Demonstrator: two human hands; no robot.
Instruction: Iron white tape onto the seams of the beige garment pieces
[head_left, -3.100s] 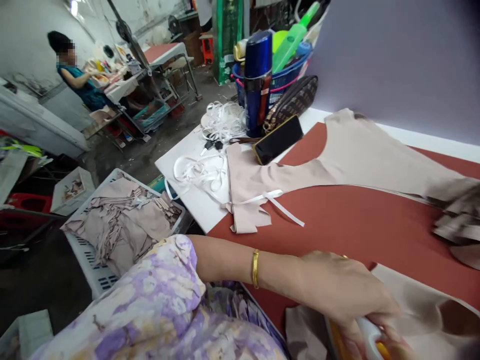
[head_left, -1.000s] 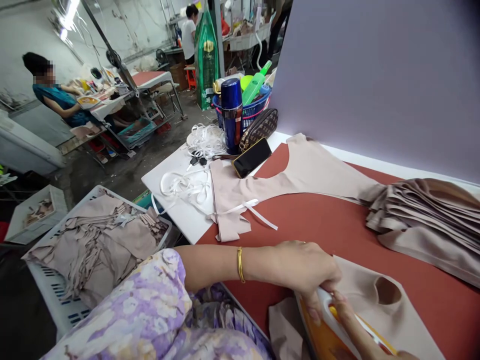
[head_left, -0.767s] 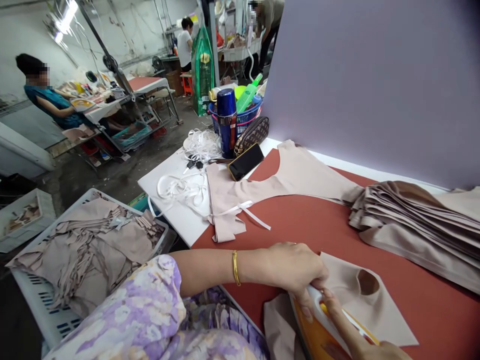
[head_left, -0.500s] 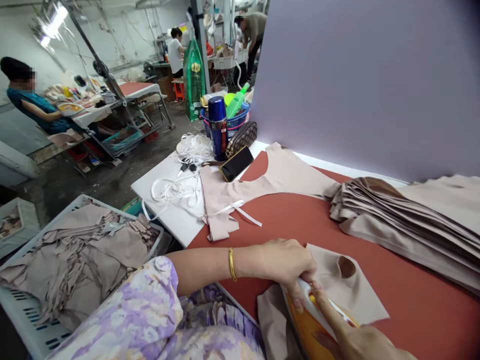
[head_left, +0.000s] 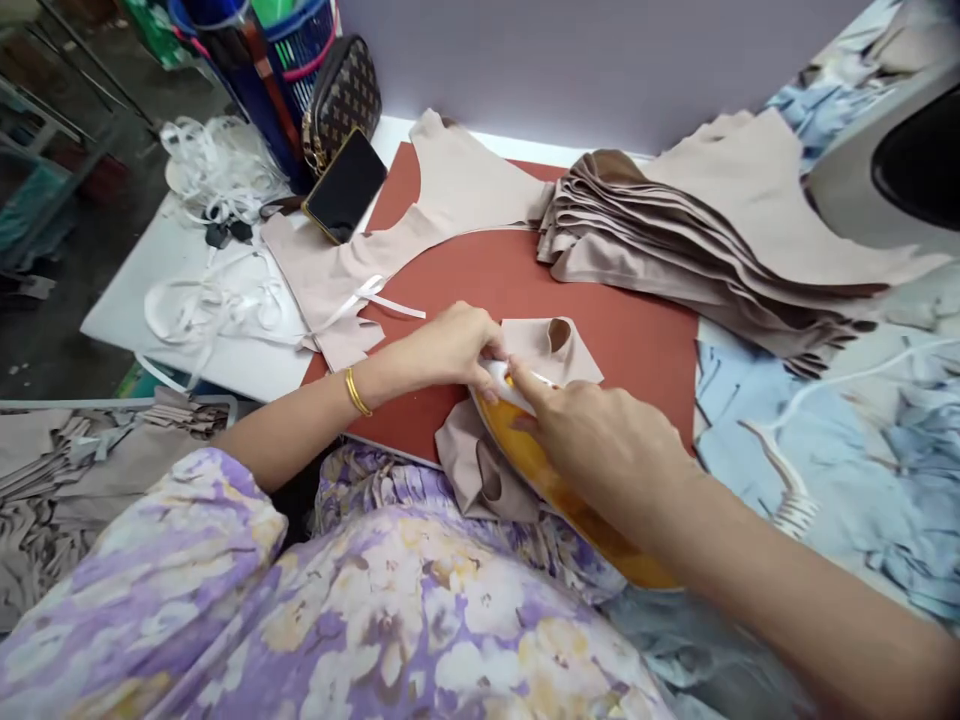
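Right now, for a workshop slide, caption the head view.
Left hand, right hand pinch white-edged yellow form by beige fabric on red board.

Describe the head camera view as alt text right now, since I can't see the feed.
Two bare hands work at a curved orange plastic piece on a red work surface: the left hand, wearing a gold bangle, and the right hand meet at its white edge beside a beige fabric piece. A stack of beige fabric pieces lies beyond, near a black phone and white tape.
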